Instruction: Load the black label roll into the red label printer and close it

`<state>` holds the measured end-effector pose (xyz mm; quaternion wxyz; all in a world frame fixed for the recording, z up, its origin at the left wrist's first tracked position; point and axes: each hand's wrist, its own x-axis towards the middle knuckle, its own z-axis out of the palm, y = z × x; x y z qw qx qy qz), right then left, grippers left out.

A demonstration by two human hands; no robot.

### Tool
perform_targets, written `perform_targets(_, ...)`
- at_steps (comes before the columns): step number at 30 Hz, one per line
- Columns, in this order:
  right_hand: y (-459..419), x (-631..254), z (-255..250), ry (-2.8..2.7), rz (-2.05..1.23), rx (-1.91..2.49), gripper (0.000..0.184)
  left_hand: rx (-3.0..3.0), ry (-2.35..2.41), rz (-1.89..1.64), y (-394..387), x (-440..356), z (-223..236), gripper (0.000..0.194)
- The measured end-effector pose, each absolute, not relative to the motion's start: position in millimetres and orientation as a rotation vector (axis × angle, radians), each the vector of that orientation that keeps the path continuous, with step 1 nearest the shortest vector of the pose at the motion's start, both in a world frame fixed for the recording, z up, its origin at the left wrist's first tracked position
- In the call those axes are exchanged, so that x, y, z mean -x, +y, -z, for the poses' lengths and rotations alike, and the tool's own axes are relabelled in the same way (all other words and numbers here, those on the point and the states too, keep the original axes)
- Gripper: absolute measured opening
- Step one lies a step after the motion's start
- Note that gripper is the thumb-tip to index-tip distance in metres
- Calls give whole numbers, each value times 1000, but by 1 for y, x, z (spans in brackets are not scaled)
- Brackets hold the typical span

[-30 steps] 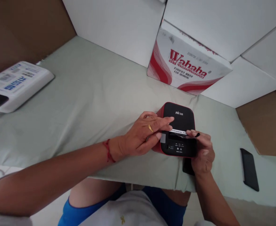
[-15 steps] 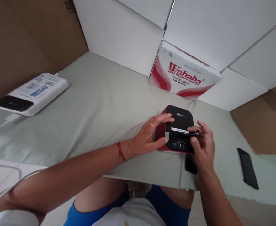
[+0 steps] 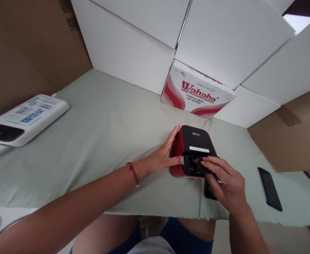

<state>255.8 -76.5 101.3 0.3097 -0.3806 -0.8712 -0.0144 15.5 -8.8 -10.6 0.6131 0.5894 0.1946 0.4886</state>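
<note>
A red and black boxy device (image 3: pixel 196 139) rests on the cloth-covered table, with a white label strip across its top and a recess in front of the strip. My left hand (image 3: pixel 164 157) braces its left side, thumb on the small grey patch at the front corner and fingers stretched along the red wall. In my right hand (image 3: pixel 225 178), fingers and thumb pinch a thin dark piece (image 3: pixel 201 165) at the recess; its kind is unclear. Part of the device's front right is hidden behind this hand. A dark flat object (image 3: pixel 210 190) lies under my right hand, partly covered.
A Wahaha carton (image 3: pixel 197 93) stands behind the device against white panels. At the far left lies a white power-bank-like unit (image 3: pixel 28 118) with a cable. A black phone-like slab (image 3: pixel 270 188) lies on the right, near a cardboard wall (image 3: pixel 297 137).
My left fingers have moved off the device's top to its left side. My right hand has turned over the recess, bringing the dark piece across it. The view has shifted slightly.
</note>
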Motion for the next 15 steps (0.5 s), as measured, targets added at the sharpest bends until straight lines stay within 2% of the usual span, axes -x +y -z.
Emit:
perform_targets(6, -62, -253, -106, -2264, 78, 1130, 29, -1453, 576, -1171, -8, -13, 15, 122)
perform_targets(8, -56, -250, -111, -2133, 115, 1229, 22, -1438, 647, -1204, -8, -11, 15, 113)
perform_targets(10, -52, -250, -116, -1991, 159, 1294, 16, -1371, 743, -1300, -6, -8, 13, 89)
perform_targets(13, -53, -255, -124, -1850, 218, 1324, 14, -1185, 1021, -1439, -1, -5, 10, 37)
perform_targets(15, -53, -261, -128, -1723, 254, 1355, 14, -1116, 1119, -1422, 2, -3, 7, 19)
